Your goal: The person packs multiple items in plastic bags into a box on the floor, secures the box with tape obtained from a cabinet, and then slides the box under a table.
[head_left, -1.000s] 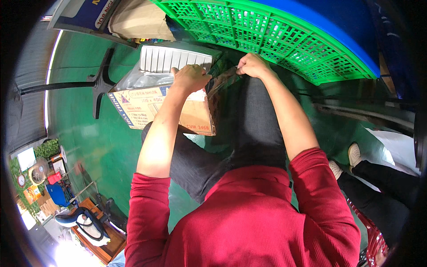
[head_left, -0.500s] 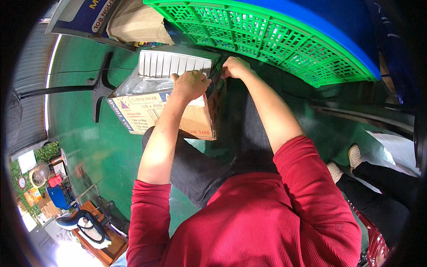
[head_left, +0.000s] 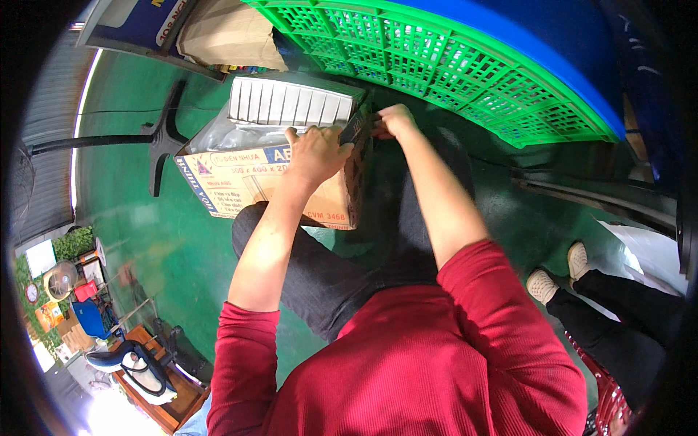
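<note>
An open cardboard box (head_left: pixel 291 190) with printed sides stands in front of my knees. Inside it, clear plastic wrapping (head_left: pixel 243 136) lies by a row of white, thin upright pieces (head_left: pixel 291 103). My left hand (head_left: pixel 318 156) rests over the near top edge by the right corner, fingers bent around the cardboard. A dark flap (head_left: pixel 354 131) rises at that corner, against the left fingertips. Just beyond the right side of the box, my right hand (head_left: pixel 396 121) is closed in a pinch; what lies between its fingertips is too dark to make out.
A large green plastic crate (head_left: pixel 451 65) stands beyond the box. A black stand base (head_left: pixel 166 134) is to the left. Brown cardboard (head_left: pixel 229 33) lies at the far left. Another person's shoes (head_left: pixel 542 285) and dark trouser legs are at right.
My right hand has shifted slightly right and down, away from the box's side. My left hand has moved a little right and down along the top edge, and the dark flap shows more.
</note>
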### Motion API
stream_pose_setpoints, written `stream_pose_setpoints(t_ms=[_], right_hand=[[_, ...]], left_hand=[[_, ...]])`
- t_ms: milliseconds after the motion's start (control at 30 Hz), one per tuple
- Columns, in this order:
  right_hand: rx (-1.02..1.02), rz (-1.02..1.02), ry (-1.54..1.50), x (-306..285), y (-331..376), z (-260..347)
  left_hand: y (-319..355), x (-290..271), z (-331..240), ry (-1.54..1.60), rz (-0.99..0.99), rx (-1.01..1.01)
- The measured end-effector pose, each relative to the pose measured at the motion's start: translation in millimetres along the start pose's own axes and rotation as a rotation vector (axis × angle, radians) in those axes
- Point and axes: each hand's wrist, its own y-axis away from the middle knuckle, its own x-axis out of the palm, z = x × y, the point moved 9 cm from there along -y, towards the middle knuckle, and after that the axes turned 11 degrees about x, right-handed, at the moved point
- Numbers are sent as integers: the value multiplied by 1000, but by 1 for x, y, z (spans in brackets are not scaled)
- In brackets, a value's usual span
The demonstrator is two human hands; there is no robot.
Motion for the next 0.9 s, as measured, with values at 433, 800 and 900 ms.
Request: stream_pose_setpoints(t_ms=[433, 800, 900], right_hand=[[-304, 439, -1183, 66, 168, 86], [116, 355, -1019, 48, 62, 32], [312, 824, -1076, 69, 112, 53]], left_hand=[[2, 0, 3, -130, -150, -6], [39, -19, -39, -69, -665, 60], [67, 14, -59, -19, -715, 197]])
